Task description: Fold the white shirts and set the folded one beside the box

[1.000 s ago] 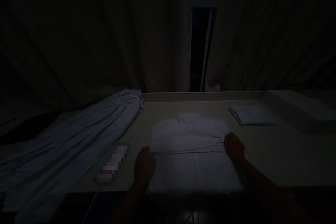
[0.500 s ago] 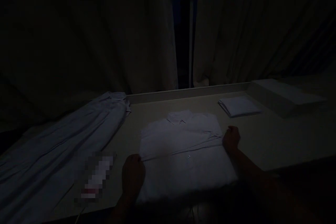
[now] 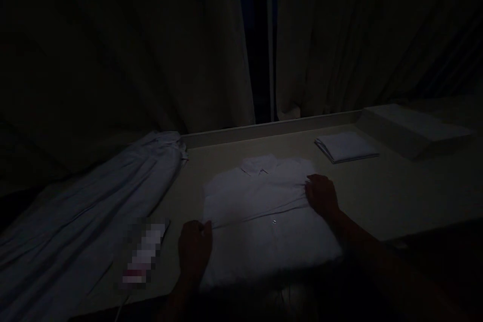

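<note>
A white collared shirt (image 3: 256, 186) lies front up on the table, its collar pointing away from me and a crease running across its middle. My left hand (image 3: 195, 249) is closed on the shirt's left edge, at the end of that crease. At the opposite edge my right hand (image 3: 321, 194) is closed on the fabric, which puckers beside the fingers. The shirt's lower part reaches the table's near edge, where it fades into shadow.
Another pale garment (image 3: 124, 201) is spread along the left. Beside it lies a blurred-out object (image 3: 145, 249) with a cord. A folded white cloth (image 3: 347, 147) and a pale box-like block (image 3: 418, 123) are at the back right. Dark curtains (image 3: 181, 50) hang behind the table (image 3: 381, 196).
My right hand has moved inward and slightly up along the shirt's edge, and the cloth there is more bunched. My left hand has shifted slightly right. The camera view has tilted a little.
</note>
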Demonstrator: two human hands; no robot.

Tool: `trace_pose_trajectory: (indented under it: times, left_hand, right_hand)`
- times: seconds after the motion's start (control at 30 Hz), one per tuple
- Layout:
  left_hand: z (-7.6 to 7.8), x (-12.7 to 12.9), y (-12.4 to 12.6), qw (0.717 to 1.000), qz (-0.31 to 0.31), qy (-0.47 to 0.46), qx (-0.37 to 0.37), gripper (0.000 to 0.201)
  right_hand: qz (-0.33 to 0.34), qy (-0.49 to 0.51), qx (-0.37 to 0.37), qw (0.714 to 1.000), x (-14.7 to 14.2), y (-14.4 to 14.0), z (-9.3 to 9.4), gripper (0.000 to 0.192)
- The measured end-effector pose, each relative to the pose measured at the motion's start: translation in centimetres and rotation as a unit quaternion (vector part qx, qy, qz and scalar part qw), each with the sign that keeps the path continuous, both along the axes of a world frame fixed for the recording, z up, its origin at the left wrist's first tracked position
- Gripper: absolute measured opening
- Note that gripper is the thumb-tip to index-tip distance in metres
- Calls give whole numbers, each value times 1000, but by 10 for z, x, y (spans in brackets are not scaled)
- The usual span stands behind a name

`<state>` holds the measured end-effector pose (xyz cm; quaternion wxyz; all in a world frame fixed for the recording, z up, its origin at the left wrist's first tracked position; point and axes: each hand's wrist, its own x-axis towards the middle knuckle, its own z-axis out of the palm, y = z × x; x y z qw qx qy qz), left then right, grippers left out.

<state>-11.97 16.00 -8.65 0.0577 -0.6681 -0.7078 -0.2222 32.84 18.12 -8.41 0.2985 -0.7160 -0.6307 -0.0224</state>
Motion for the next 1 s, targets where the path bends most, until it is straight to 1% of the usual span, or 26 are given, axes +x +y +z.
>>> trace_pose_trajectory:
  times: [0.03, 0.07, 0.1, 0.17, 0.23, 0.33, 0.4, 0.43, 0.5, 0.57, 0.6, 0.67, 0.7, 0.73, 0.8, 0.9, 1.0]
  left_hand:
    - [1, 2, -1, 1000, 2, 2, 3, 29]
    - [3, 3, -2, 1000, 0, 5, 4, 28]
    - [4, 4, -3, 1000, -2, 8, 3, 26]
    - [6, 6, -5, 1000, -3, 9, -3, 22]
    - [7, 6, -7, 1000, 2, 0, -8, 19]
    - [7, 6, -9, 1000, 4, -21, 7, 18]
    - [6, 5, -9, 999, -5, -27, 19, 21]
    - [6, 5, -9, 999, -7, -27, 20, 23]
    - [6, 4, -9, 999, 4, -29, 15, 24]
    - [7, 4, -9, 999, 30, -35, 8, 25]
    - [7, 4, -9, 998, 40, -40, 6, 26]
    - [8, 3, -9, 997, 53, -50, 5, 28]
    - [7, 2, -9, 997, 56, -55, 7, 28]
    - [7, 2, -9, 996, 57, -61, 11, 27]
    - [4, 0, -9, 996, 54, -74, 19, 26]
    - [0, -2, -9, 994, 51, -92, 28, 22]
    - [-4, -3, -10, 992, 56, -110, 36, 14]
  right_hand:
    - [44, -33, -25, 998, -2, 0, 0, 31]
    - [69, -53, -50, 995, -4, 0, 0, 29]
    - [78, -66, -70, 992, -4, 0, -1, 27]
    - [72, -87, -89, 990, -3, 2, -5, 27]
    - [64, -111, -89, 988, 0, 3, -7, 28]
    - [55, -150, -101, 982, 1, 4, -6, 25]
    - [49, -166, -110, 979, -9, 9, -1, 22]
    - [50, -165, -105, 979, -20, 13, 3, 22]
    - [71, -144, -85, 983, -53, 25, 15, 25]
    - [119, -105, -81, 984, -103, 42, 29, 30]
    - [148, -85, -95, 981, -131, 51, 36, 31]
    - [224, -45, -147, 962, -191, 71, 51, 34]
    - [252, -23, -170, 952, -219, 82, 56, 36]
    - [266, -20, -184, 946, -245, 93, 61, 38]
    - [272, -19, -211, 939, -288, 116, 66, 40]
    - [263, -30, -258, 929, -331, 145, 65, 44]
    - [257, -45, -291, 921, -354, 163, 61, 48]
